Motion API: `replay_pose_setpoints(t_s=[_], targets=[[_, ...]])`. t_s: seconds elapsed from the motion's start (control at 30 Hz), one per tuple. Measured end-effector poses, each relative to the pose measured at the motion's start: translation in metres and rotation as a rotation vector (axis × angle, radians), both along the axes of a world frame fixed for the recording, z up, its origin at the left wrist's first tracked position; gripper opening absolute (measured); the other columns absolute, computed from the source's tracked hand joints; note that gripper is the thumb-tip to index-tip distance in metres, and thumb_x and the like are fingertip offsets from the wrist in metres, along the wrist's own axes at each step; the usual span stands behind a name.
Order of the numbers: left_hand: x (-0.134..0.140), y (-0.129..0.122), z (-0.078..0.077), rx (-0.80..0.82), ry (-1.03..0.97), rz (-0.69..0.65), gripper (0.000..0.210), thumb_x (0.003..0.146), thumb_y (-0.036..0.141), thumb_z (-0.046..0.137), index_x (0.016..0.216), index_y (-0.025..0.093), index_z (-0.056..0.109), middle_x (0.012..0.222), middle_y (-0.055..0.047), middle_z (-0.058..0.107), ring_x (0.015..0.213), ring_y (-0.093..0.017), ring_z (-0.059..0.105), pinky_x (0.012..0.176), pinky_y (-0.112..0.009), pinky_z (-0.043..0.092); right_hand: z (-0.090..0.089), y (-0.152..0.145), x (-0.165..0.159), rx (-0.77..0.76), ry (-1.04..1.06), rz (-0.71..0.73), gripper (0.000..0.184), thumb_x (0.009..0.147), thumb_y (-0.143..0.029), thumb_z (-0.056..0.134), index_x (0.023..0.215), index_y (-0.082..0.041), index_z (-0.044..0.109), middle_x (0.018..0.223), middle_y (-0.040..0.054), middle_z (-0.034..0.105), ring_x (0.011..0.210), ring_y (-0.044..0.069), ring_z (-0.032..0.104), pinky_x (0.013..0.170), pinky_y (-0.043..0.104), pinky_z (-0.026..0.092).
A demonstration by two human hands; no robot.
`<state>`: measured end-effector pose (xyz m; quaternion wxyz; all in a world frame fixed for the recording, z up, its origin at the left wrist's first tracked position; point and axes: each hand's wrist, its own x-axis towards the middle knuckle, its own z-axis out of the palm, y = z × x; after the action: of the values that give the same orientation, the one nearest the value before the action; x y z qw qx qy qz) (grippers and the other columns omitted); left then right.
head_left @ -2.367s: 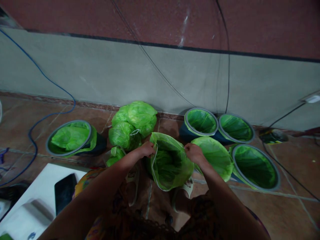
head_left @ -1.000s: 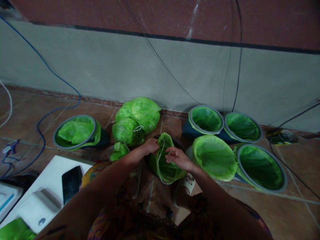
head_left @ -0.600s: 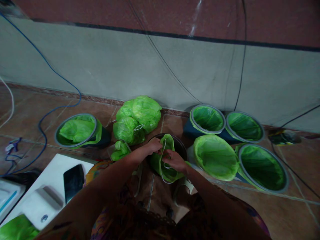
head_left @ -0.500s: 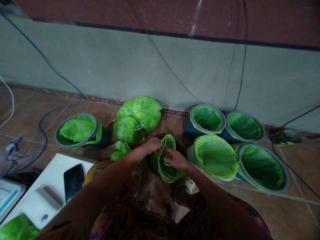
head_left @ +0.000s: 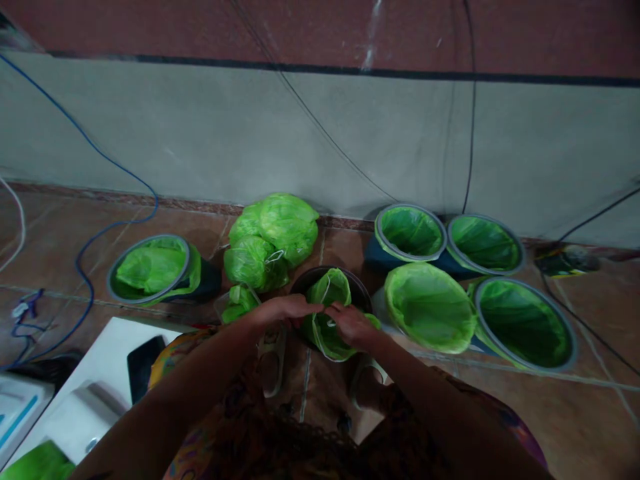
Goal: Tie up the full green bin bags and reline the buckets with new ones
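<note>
- On my feed, brown tiles [head_left: 565,413] meet a grey-red wall [head_left: 210,133].
- The green bag [head_left: 334,287] sits inside a dark bin [head_left: 361,293].
- Left hand [head_left: 293,308], right hand [head_left: 350,325] at its mouth; I can't tell either grip.

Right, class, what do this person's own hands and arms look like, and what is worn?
The left hand and right hand are ungloved. Both forearms are bare, with no watch or bracelet visible. The clothing is patterned in yellow, orange and purple; any sleeves higher up are too dark to tell.
</note>
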<state>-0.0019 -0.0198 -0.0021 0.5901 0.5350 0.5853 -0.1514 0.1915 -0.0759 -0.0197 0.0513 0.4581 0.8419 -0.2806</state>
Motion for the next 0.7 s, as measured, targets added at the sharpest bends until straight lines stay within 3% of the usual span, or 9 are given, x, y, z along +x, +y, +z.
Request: replay_pose_setpoints(t_s=[0.23, 0.37, 0.5, 0.6, 0.7], targets=[[0.012, -0.015, -0.012, 0.106, -0.079, 0.061, 0.02, 0.076, 0.028, 0.066, 0.063, 0.014, 0.062, 0.044, 0.004, 0.051, 0.041, -0.009, 0.048, 0.044, -0.019, 0.04, -0.002, 0.005, 0.001, -0.051, 0.245, -0.323, 0.04, 0.081, -0.004, 0.043, 0.112, -0.017, 0.064, 0.102, 0.0079, 0.069, 0.095, 0.018, 0.063, 0.086, 0.027, 0.045], [0.012, -0.013, -0.022, 0.161, -0.143, 0.153, 0.018, 0.073, 0.021, 0.065, 0.057, 0.014, 0.058, 0.044, 0.005, 0.048, 0.041, -0.007, 0.046, 0.044, -0.018, 0.039, -0.005, 0.001, -0.006, -0.337, 0.45, -0.487, 0.035, 0.081, -0.007, 0.04, 0.101, -0.018, 0.066, 0.087, 0.0022, 0.068, 0.059, 0.01, 0.058, 0.062, 0.022, 0.046], [0.012, -0.014, -0.029, 0.2, -0.222, 0.143, 0.012, 0.068, 0.018, 0.066, 0.059, 0.013, 0.06, 0.044, 0.005, 0.049, 0.041, -0.007, 0.045, 0.042, -0.018, 0.037, -0.006, 0.001, -0.013, -0.53, 0.598, -0.63, 0.023, 0.078, -0.013, 0.049, 0.092, -0.015, 0.067, 0.076, 0.0, 0.065, 0.054, 0.008, 0.051, 0.052, 0.019, 0.041], [0.014, -0.018, -0.03, 0.228, -0.23, 0.114, 0.01, 0.065, 0.018, 0.067, 0.062, 0.013, 0.061, 0.046, 0.005, 0.051, 0.043, -0.008, 0.048, 0.043, -0.018, 0.039, -0.005, 0.005, -0.012, -0.559, 0.618, -0.695, 0.018, 0.077, -0.021, 0.056, 0.088, -0.015, 0.068, 0.072, -0.0008, 0.065, 0.055, 0.008, 0.051, 0.051, 0.019, 0.039], [0.017, -0.023, -0.03, 0.254, -0.236, 0.044, 0.009, 0.064, 0.018, 0.068, 0.062, 0.014, 0.06, 0.046, 0.005, 0.052, 0.044, -0.009, 0.051, 0.044, -0.018, 0.039, -0.009, 0.009, -0.011, -0.447, 0.558, -0.69, 0.019, 0.078, -0.031, 0.062, 0.082, -0.014, 0.07, 0.07, 0.0004, 0.066, 0.059, 0.009, 0.053, 0.055, 0.02, 0.039]])
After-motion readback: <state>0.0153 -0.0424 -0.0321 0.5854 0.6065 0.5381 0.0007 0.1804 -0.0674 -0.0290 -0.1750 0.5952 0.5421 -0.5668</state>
